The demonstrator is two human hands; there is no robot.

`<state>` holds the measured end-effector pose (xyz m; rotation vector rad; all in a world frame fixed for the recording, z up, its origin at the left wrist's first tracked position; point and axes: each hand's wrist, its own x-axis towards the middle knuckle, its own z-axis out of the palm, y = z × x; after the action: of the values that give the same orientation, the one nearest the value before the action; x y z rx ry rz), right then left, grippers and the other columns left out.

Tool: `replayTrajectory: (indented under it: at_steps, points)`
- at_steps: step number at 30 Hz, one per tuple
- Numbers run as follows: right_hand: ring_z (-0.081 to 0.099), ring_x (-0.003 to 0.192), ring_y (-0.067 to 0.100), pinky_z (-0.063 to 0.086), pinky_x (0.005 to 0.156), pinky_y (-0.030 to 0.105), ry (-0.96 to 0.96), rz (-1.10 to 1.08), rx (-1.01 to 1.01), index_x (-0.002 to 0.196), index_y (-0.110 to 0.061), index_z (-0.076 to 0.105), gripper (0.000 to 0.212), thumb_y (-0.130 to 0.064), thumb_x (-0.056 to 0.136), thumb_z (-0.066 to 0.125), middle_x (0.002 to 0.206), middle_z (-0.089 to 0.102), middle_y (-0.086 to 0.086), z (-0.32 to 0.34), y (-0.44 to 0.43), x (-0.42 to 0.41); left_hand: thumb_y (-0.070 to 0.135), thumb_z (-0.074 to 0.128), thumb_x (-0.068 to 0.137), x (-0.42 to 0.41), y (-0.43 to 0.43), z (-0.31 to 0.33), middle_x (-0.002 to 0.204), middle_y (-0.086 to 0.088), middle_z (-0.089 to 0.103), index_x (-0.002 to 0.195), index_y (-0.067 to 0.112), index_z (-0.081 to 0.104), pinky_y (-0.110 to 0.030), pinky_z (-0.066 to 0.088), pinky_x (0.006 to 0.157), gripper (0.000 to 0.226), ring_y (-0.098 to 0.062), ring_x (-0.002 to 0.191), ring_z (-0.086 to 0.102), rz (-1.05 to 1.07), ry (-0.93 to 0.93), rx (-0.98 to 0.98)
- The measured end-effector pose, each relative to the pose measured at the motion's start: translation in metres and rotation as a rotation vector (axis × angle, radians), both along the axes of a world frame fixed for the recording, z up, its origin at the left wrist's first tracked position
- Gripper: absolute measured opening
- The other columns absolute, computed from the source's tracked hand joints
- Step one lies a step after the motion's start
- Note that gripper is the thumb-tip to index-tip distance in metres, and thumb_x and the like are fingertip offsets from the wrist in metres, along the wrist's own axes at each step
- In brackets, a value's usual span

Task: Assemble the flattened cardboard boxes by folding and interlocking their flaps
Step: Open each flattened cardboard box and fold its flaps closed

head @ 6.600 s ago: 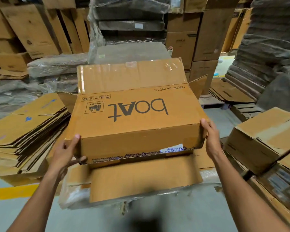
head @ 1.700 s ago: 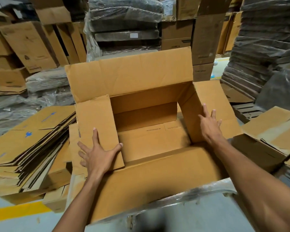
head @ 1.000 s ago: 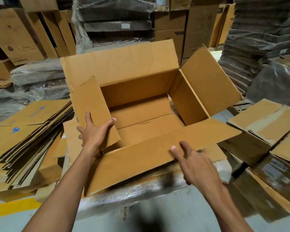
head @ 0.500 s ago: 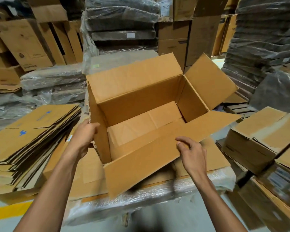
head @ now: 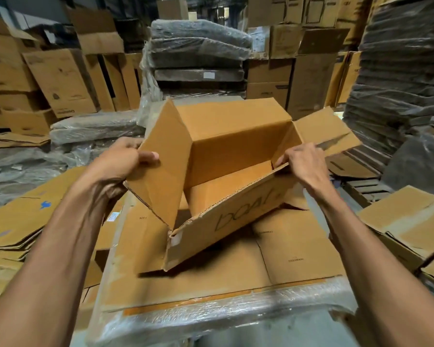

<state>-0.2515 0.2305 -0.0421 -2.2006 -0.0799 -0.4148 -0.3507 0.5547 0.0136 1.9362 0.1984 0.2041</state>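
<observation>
An opened brown cardboard box (head: 236, 151) with black lettering on its near wall is lifted and tilted above a wrapped stack of flat cardboard (head: 236, 266). My left hand (head: 120, 159) grips the box's left end flap, thumb on its inner face. My right hand (head: 303, 161) holds the near wall's top edge at the right corner, fingers curled over it. The right end flap (head: 326, 134) sticks out to the right. The box's bottom is closed inside.
A pile of flattened boxes (head: 18, 221) lies at my left. Assembled boxes (head: 409, 224) sit at my right. Plastic-wrapped bundles (head: 198, 53) and stacked cartons (head: 60, 78) fill the background. A dark wrapped stack (head: 401, 71) rises at the far right.
The box has been raised off the stack and tilted. My left hand moved up to grip the left flap. My right hand shifted from the near flap to the right corner.
</observation>
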Motion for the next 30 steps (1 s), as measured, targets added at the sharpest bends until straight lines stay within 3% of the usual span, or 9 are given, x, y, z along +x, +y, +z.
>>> replayTrajectory:
  at_steps: [5,7,10,15,18,21,25,28,30]
  points:
    - [0.069,0.106,0.035,0.056,0.094,0.05,0.064,0.128,-0.08,0.101,-0.002,0.076,0.029,-0.025,0.088,0.064,0.109,0.072,0.02,0.048,0.028,0.017,0.012,0.062,0.098,-0.008,-0.046,0.039,0.097,0.017,0.072,0.108,0.036,0.068,-0.026,0.044,0.083,0.027,-0.005,0.092,0.065,-0.322,0.068,0.358]
    - [0.069,0.104,0.037,0.06,0.089,0.051,0.102,0.11,-0.027,0.103,-0.006,0.069,0.053,-0.052,0.075,0.069,0.113,0.069,0.019,0.059,0.034,0.016,0.014,0.061,0.1,-0.006,-0.06,0.041,0.1,0.02,0.065,0.114,0.04,0.062,-0.023,0.037,0.075,0.03,-0.004,0.097,0.059,-0.364,0.078,0.409]
    - [0.064,0.11,0.036,0.05,0.101,0.053,0.072,0.098,-0.127,0.099,-0.011,0.069,0.065,-0.073,0.089,0.055,0.122,0.065,0.017,0.071,0.042,0.008,0.011,0.058,0.102,-0.009,-0.077,0.04,0.092,0.024,0.061,0.105,0.044,0.058,-0.017,0.039,0.07,0.033,-0.001,0.091,0.058,-0.38,0.051,0.43]
    - [0.064,0.087,0.026,0.052,0.091,0.041,-0.033,0.182,-0.566,0.093,-0.013,0.065,0.034,-0.034,0.109,0.044,0.088,0.063,0.009,0.088,0.05,0.006,0.007,0.057,0.099,-0.021,-0.098,0.037,0.102,0.004,0.076,0.12,0.026,0.073,-0.037,0.056,0.088,0.032,-0.013,0.097,0.069,-0.382,-0.038,0.59]
    - [0.054,0.078,0.025,0.052,0.084,0.039,-0.128,0.126,-0.735,0.088,-0.008,0.057,0.026,-0.008,0.107,0.04,0.066,0.042,0.0,0.086,0.05,0.011,0.009,0.056,0.1,-0.025,-0.095,0.03,0.101,0.004,0.078,0.119,0.029,0.074,-0.046,0.057,0.095,0.033,-0.017,0.097,0.074,-0.408,-0.045,0.353]
    - [0.05,0.078,0.023,0.031,0.065,0.031,-0.174,0.066,-0.665,0.101,-0.003,0.067,0.031,-0.009,0.109,0.037,0.07,0.049,0.001,0.082,0.047,0.018,0.045,0.047,0.106,-0.03,-0.083,0.012,0.119,0.007,0.074,0.126,0.032,0.07,-0.052,0.049,0.107,0.034,-0.021,0.114,0.068,-0.463,-0.099,0.089]
    - [0.057,0.09,0.029,0.039,0.083,0.036,-0.171,-0.014,-0.686,0.108,-0.005,0.069,0.029,-0.005,0.106,0.04,0.094,0.064,0.015,0.089,0.038,0.027,0.075,0.05,0.086,-0.041,-0.056,-0.049,0.148,0.022,0.053,0.145,0.043,0.051,-0.038,0.039,0.114,0.067,-0.006,0.138,0.048,-0.58,-0.194,-0.093]
    - [0.056,0.094,0.031,0.042,0.097,0.04,-0.131,-0.028,-0.637,0.107,-0.003,0.068,0.025,-0.009,0.107,0.044,0.094,0.058,0.014,0.095,0.033,0.037,0.058,0.068,0.082,-0.048,-0.049,-0.103,0.134,0.048,0.048,0.139,0.055,0.043,-0.006,0.04,0.099,0.062,0.02,0.129,0.043,-0.432,-0.262,0.011]
    - [0.059,0.099,0.031,0.044,0.094,0.037,-0.107,-0.011,-0.577,0.108,-0.005,0.068,0.021,-0.009,0.106,0.047,0.099,0.061,0.014,0.098,0.032,0.037,0.046,0.08,0.084,-0.044,-0.049,-0.14,0.131,0.041,0.056,0.136,0.052,0.048,-0.014,0.047,0.1,0.061,0.013,0.124,0.053,-0.295,-0.245,0.076]
